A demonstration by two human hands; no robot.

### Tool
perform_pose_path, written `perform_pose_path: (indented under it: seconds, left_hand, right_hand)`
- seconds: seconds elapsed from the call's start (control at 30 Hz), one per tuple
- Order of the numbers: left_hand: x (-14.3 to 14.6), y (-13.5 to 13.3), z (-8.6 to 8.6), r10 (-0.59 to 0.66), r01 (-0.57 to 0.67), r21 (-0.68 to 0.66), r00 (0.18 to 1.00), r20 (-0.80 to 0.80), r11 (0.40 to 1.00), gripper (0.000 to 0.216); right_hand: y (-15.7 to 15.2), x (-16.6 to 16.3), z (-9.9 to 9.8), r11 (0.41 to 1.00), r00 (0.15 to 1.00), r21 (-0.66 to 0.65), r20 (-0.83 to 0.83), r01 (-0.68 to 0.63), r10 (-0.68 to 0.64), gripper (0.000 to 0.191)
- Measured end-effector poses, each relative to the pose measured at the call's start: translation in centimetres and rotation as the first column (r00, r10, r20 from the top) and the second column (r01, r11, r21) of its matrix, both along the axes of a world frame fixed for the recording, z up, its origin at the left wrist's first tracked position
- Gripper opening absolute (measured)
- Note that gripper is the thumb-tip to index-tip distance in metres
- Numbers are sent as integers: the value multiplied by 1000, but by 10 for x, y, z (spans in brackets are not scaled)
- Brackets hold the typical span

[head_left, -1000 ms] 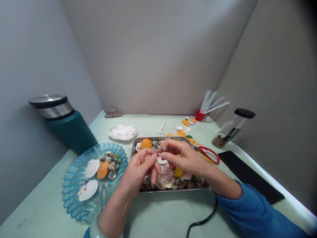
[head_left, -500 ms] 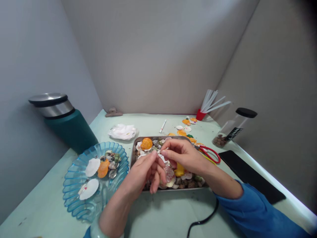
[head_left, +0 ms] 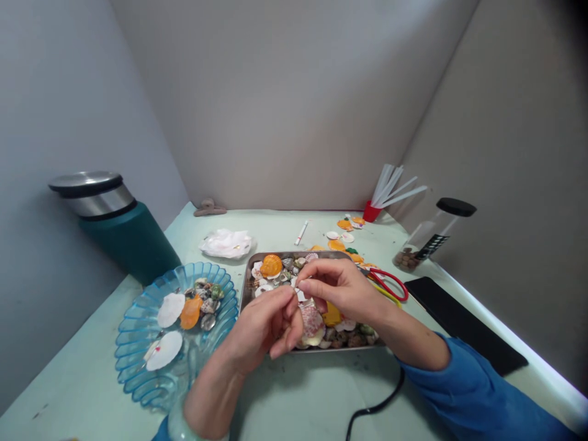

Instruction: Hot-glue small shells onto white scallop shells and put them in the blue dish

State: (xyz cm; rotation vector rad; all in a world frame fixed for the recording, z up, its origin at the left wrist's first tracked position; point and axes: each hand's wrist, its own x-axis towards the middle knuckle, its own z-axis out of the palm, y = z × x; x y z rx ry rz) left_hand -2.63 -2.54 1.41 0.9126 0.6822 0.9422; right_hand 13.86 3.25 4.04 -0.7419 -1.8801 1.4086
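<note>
Over a metal tray of seashells, my two hands meet with their fingertips close together. My left hand has its thumb and fingers curled in a pinch, the palm partly turned up. From the right, my right hand pinches with thumb and forefinger. Whatever lies between the fingertips is too small to make out. Beneath them in the tray are an orange scallop shell, a pink speckled shell, a yellow piece and many small snail shells.
A blue scalloped dish holds shells at left, beside a green flask. Behind lie a white plastic bundle and a marker. At right are red-handled scissors, a black phone-like slab, a jar and a red cup of sticks.
The fingers of my left hand have curled in more, and its thumb has dropped slightly lower. My right hand keeps its pinch in nearly the same place.
</note>
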Motion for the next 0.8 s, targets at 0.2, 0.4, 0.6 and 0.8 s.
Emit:
perform_pose_path:
  seconds: [0.2,0.4,0.6,0.8]
  left_hand:
    - [0,-1,0,10,-7,42,998,-57,999,32]
    - [1,-1,2,24,-19,50,995,-99,999,33]
    - [0,-1,1,25,-19,52,993,-112,998,34]
    - [4,0,0,65,-61,43,992,-104,997,34]
  right_hand:
    - [-1,0,-2,1000,1000,9,11,6,-6,16]
    - [-3,0,0,1000,1000,-2,-7,15,-15,17]
    - [-2,0,-2,1000,1000,2,-1,13,-13,18]
    - [-3,-2,-1,999,998,3,21,53,-53,17]
